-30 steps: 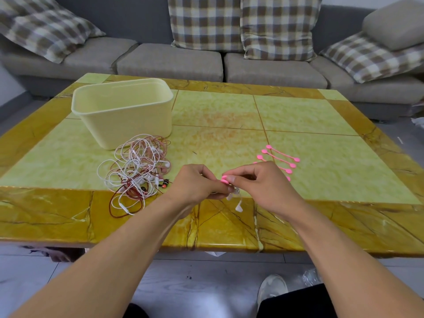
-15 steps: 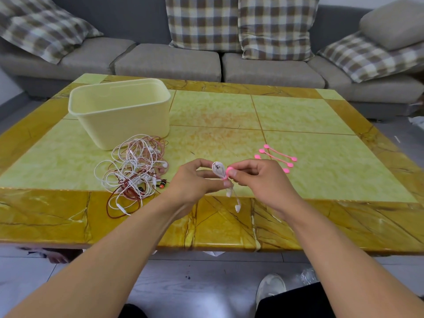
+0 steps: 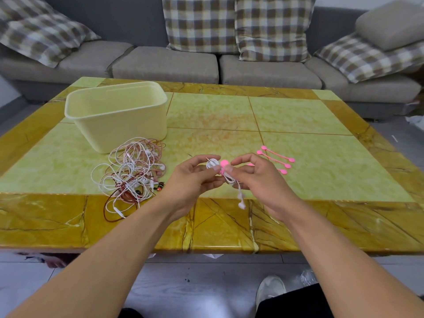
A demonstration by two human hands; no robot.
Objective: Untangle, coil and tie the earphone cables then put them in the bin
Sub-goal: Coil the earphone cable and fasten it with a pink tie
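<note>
here the coiled white earphone (image 3: 212, 165) was held in the air above the near edge of the table (image 3: 298, 115), between the two hands, most likely so a pink tie (image 3: 223, 165) could be wrapped round its middle without the loops springing apart. the left hand (image 3: 195, 177) pinched the coil from the left, thumb and forefinger curled on it, the plug end poking up beside the forefinger. the right hand (image 3: 254, 173) gripped the tie and the cable under it from the right, fingers bent inward, palm turned toward the other hand. both forearms came up from the near side and met at the middle, wrists a little raised. two earbuds dangled below the coil on a short free length, close to the table's yellow border.

the tangled pile of cables (image 3: 130, 173), white, pink and dark red, lay to the left, just in front of the cream bin (image 3: 114, 115), so each finished bundle would have only a short way to go. the spare pink ties (image 3: 275, 159) lay in a row to the right, near the right hand, seemingly kept within easy reach. i judged the tying step to be in hand, with the bin drop not yet done and most cables untouched.
</note>
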